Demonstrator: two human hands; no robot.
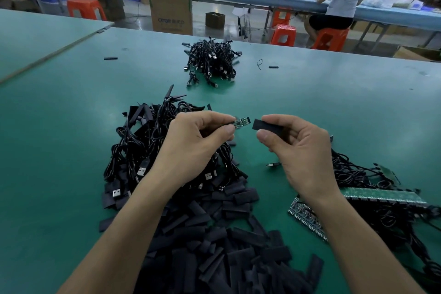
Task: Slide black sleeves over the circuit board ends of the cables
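Note:
My left hand (195,141) pinches a black cable just behind its small green circuit board (241,122), which points right. My right hand (298,148) pinches a flat black sleeve (265,126) between thumb and forefinger, its open end facing the board. A small gap separates board tip and sleeve mouth. Both hands hover above the green table (71,150).
A heap of loose black sleeves (214,241) lies in front of me. Tangled cables with USB plugs (140,150) sit at the left, and cables with circuit board strips (372,196) at the right. Another cable bundle (211,62) lies farther back. A person sits at a far bench.

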